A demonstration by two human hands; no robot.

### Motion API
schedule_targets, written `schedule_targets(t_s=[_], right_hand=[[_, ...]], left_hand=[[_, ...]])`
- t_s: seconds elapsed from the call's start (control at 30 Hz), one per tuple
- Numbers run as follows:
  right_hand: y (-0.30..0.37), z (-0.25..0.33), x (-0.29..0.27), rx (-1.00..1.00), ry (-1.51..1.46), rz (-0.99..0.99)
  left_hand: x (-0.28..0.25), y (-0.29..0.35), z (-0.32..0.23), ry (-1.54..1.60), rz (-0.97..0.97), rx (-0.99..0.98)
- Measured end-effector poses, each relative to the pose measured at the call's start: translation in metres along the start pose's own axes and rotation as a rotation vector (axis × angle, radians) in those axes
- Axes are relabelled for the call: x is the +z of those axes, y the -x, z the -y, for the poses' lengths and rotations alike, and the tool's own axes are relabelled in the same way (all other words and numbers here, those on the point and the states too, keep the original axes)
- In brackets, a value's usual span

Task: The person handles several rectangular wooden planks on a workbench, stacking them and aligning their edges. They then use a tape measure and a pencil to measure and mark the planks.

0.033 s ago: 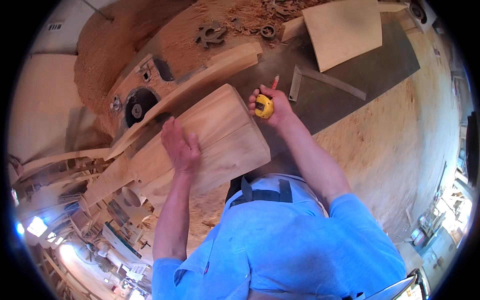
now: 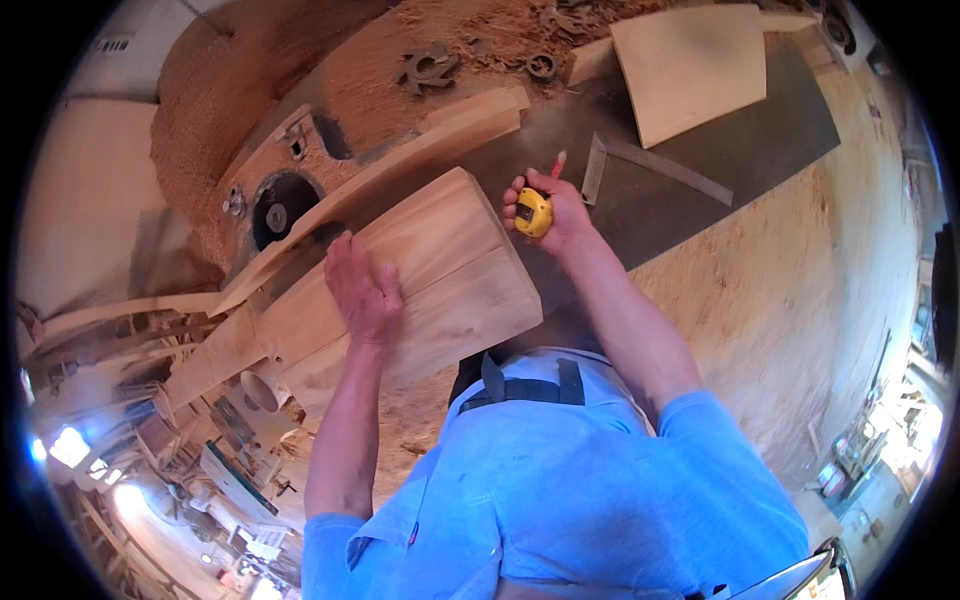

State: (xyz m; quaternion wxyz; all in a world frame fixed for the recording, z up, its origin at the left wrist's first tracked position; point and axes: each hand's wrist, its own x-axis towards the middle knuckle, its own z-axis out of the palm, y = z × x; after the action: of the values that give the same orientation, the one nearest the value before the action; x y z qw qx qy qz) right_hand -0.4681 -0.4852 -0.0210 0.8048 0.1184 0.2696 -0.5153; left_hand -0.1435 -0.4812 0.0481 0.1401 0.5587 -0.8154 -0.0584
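A pale wooden board, with a lengthwise seam along its face, lies slanting in front of me. My left hand rests on its upper face, fingers stretched and thumb apart. Just off the board's right end, my right hand is closed around a yellow tape measure. A red pencil-like stick juts out from the same hand, its far tip pale. I see no blade drawn out of the tape measure. To the right of that hand, a metal try square lies on the dark machine table.
Behind the board runs a long wooden fence. Beyond it are a round dark opening, toothed cutter heads, a ring and heaped sawdust. A wide wooden panel leans at the back right. Timber clutters the left.
My right hand, with the tape measure, sits very slightly farther right of the board's end. My left hand stays on the board, and the view has shifted a little.
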Motion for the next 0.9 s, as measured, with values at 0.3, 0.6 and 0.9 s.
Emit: schedule_targets(t_s=[0.3, 0.6, 0.9], right_hand=[[0.073, -0.031, 0.123, -0.344, 1.121, -0.134], [0.055, -0.138, 0.147, -0.517, 1.972, 0.024], [0.034, -0.221, 0.187, -0.325, 2.28, 0.099]], left_hand=[[-0.006, 0.008, -0.001, 0.054, -0.16, -0.045], [-0.038, 0.05, -0.042, 1.587, 0.006, -0.562], [-0.068, 0.099, 0.033, 1.676, 0.143, -0.46]])
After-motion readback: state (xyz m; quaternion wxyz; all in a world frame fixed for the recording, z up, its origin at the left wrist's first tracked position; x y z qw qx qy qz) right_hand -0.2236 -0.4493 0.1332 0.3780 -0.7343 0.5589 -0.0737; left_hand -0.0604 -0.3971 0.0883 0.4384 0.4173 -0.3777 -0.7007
